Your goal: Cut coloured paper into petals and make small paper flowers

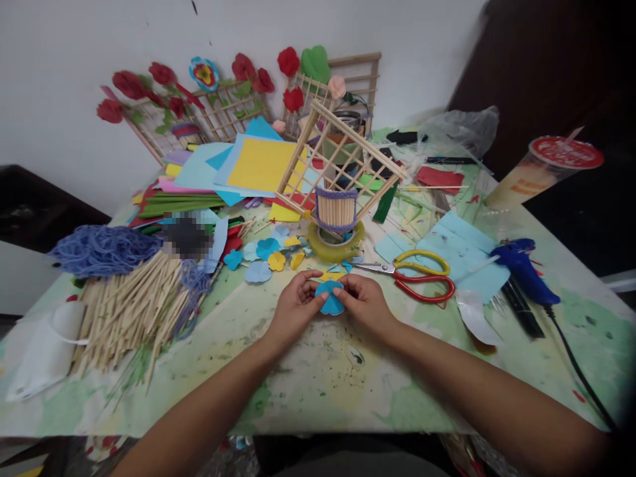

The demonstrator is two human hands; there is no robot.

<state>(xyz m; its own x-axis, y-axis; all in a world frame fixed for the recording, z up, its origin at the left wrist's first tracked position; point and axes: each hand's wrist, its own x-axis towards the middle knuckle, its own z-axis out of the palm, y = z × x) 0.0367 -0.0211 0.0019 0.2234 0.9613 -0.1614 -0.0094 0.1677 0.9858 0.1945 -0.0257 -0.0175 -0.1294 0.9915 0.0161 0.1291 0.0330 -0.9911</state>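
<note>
Between my two hands is a blue paper flower cutout (pixel 330 299) with a scalloped edge. My left hand (pixel 301 302) pinches its left side, thumb on top. On the other side my right hand (pixel 366 299) grips it the same way, thumb pressed near the middle. Just beyond lie yellow and blue paper scraps (pixel 334 274). Several small paper flowers, among them a yellow one (pixel 276 261) and a pale blue one (pixel 258 271), rest to the upper left. Scissors (pixel 422 273) with red and yellow handles lie to the right of my right hand.
A stick lattice (pixel 342 142) stands in a tape roll (pixel 336 248). Bamboo sticks (pixel 129 311) and purple yarn (pixel 104 250) fill the left. At right are a blue glue gun (pixel 527 268) and a drink cup (pixel 541 172). Coloured paper (pixel 263 164) and red flowers (pixel 129 85) are behind.
</note>
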